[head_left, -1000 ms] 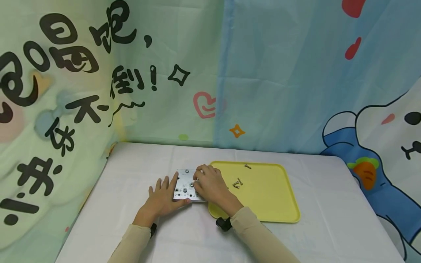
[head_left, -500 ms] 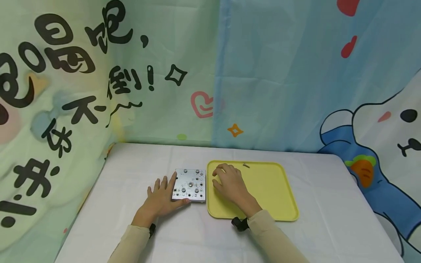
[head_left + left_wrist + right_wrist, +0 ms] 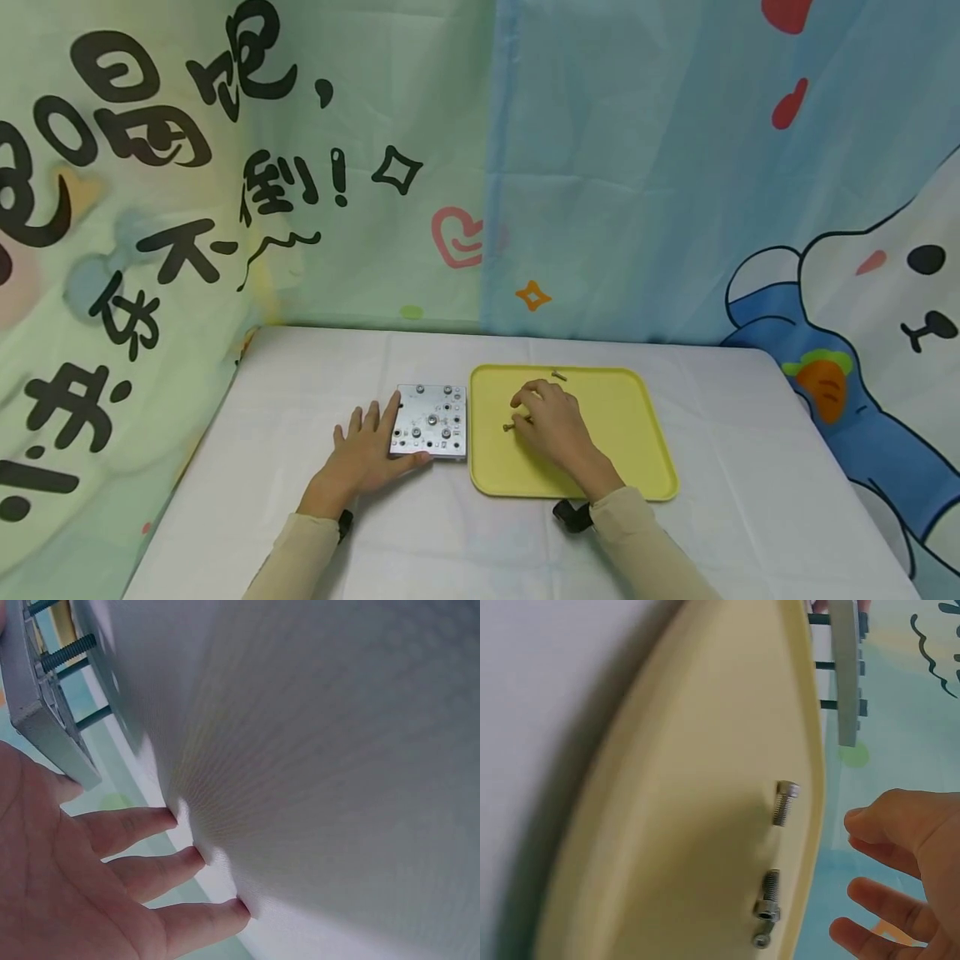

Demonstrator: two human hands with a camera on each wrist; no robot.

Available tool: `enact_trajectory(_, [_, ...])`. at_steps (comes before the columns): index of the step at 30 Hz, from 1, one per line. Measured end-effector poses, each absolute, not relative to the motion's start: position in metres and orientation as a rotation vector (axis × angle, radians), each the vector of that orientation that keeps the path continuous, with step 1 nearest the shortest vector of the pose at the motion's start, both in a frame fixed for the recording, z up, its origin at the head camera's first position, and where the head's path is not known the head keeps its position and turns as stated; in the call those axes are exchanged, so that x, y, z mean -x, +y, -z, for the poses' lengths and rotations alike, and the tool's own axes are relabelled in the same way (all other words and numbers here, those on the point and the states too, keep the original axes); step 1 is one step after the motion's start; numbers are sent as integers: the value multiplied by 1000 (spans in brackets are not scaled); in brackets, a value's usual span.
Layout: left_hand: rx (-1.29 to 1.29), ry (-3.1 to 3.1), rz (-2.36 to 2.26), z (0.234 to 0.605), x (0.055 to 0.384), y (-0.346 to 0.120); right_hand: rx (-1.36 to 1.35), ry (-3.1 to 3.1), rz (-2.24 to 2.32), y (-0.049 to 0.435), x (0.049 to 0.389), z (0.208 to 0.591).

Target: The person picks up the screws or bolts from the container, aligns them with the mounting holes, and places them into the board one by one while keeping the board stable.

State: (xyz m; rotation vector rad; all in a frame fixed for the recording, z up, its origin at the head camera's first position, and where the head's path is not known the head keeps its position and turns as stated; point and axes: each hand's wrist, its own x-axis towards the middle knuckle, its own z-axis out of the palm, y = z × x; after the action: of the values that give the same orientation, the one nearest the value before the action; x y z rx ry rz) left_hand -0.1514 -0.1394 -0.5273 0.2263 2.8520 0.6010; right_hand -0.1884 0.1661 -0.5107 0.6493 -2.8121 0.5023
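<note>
A silvery metal plate [image 3: 438, 408] with holes and several screws set in it lies left of the yellow tray [image 3: 607, 442]. My left hand [image 3: 356, 462] spreads over the cloth, its index finger along the plate's left edge and thumb at the near edge. In the left wrist view, threaded screw shanks [image 3: 67, 654] stick out under the plate, and three fingertips press the cloth. My right hand [image 3: 558, 425] hovers over the tray, fingers loosely bent, nothing between them. Near it lie socket-head screws, one [image 3: 785, 802] apart and others [image 3: 769, 900] close together.
Another screw [image 3: 558, 375] rests by the tray's far rim. White cloth [image 3: 480, 542] covers the table. Printed curtains [image 3: 615, 208] hang behind it and on the left side.
My right hand has gone from the plate rightward to over the tray, uncovering the plate's right part and now covering some screws. My left hand keeps its place at the plate.
</note>
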Motion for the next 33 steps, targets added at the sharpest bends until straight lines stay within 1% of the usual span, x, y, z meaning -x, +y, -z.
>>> enact_trajectory(14, [-226,2848,-615,527,153,-139,-686,-2960,-438,159,187,516])
enact_trajectory(23, [-231,2863,-629,525,151,-139,-733,-2930,-360,156,185,520])
enact_trajectory(33, [-225,2864,-629,525,150,-139,-725,-2914,-323,154,185,519])
